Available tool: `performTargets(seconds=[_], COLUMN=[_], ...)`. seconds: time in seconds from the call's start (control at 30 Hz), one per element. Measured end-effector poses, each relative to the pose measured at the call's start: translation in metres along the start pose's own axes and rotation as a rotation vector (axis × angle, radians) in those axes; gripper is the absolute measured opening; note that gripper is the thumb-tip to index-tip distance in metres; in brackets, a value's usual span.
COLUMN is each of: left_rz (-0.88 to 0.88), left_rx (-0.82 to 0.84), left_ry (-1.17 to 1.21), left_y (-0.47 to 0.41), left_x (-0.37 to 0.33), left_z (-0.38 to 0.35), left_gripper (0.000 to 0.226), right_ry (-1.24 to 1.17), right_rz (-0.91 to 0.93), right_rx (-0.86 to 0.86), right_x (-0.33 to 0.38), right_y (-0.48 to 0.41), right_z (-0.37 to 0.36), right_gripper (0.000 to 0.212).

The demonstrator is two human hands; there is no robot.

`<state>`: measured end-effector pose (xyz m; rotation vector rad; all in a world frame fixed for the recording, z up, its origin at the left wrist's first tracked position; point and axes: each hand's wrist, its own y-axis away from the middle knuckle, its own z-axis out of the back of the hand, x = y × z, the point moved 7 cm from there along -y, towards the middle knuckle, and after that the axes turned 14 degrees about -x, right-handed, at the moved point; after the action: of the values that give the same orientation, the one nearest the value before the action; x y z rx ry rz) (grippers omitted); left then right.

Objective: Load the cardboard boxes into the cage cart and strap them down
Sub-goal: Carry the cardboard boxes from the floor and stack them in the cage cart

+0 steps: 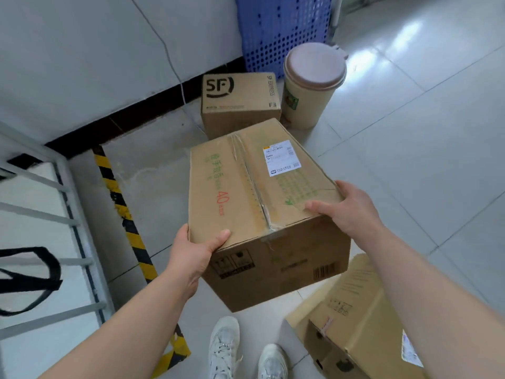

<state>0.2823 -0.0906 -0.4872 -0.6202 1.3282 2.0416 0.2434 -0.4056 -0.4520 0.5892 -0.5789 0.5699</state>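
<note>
The grey tiled floor [410,132] fills most of the room, and a pale wall [82,64] stands behind it. On the left is the white cage cart [38,213], with its metal bars. A black strap [52,269] hangs loose on the bars.

In the middle is a big cardboard box [259,201], taped shut along the top. It is outside the cart, just to the right of it, and it sits between the person's two hands. The left hand [194,255] grips the near left corner, thumb on top and fingers down the side. The right hand [352,209] grips the near right corner, thumb flat on top and fingers curled over the edge. The box tips a little toward the person.

A second cardboard box [355,324] lies on the floor at the lower right, under the right arm. A blue plastic crate [278,31] full of holes leans at the wall. In front of it sits a smaller SF box [240,99], just behind the big box. Beside that stands a round tan tub [308,88] with a lid on.

A yellow and black tape stripe [120,203] runs along the floor between the cart and the big box. Two white shoes [224,348] show at the bottom. A white label [281,157] is stuck on top of the big box.
</note>
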Motion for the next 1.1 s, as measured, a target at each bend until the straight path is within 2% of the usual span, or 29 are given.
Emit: performTargets(seconds=[0.1,0.2,0.3,0.47,0.6,0.67,0.73,0.83,1.0,1.1], left_rz=[-0.025,-0.091,-0.151,-0.273,-0.346,-0.38,-0.406,-0.449,-0.491,-0.505], left_rx=[-0.009,-0.016,-0.052,-0.129,-0.191,-0.237,-0.268,-0.331,-0.452,-0.518], left_ry=[0.051,0.097,0.159,0.243,0.345,0.392,0.44,0.492,0.604,0.653], left_y=[0.041,0.088,0.134,0.205,0.256,0.28,0.302,0.328,0.364,0.379], left_x=[-0.041,-0.089,-0.14,-0.214,-0.251,-0.265,-0.276,-0.284,-0.275,-0.256], left_z=[0.032,0.066,0.109,0.19,0.261,0.297,0.333,0.391,0.492,0.554], left_gripper=[0.08,0.071,0.066,0.07,0.072,0.075,0.068,0.063,0.068,0.06], right_ry=[0.011,0.017,-0.008,-0.053,-0.113,-0.161,-0.185,-0.196,-0.242,-0.274], right_rz=[0.068,0.144,0.24,0.389,0.514,0.581,0.642,0.73,0.895,0.964], right_rx=[-0.03,-0.066,-0.09,-0.139,-0.145,-0.127,-0.115,-0.125,-0.091,-0.02], right_x=[0.05,0.099,0.158,0.253,0.321,0.355,0.388,0.435,0.503,0.535], right_y=[0.029,0.057,0.09,0.15,0.203,0.232,0.261,0.308,0.394,0.451], right_z=[0.048,0.094,0.136,0.196,0.227,0.239,0.246,0.25,0.234,0.209], right_gripper=[0.066,0.075,0.059,0.063,0.054,0.042,0.038,0.042,0.051,0.043])
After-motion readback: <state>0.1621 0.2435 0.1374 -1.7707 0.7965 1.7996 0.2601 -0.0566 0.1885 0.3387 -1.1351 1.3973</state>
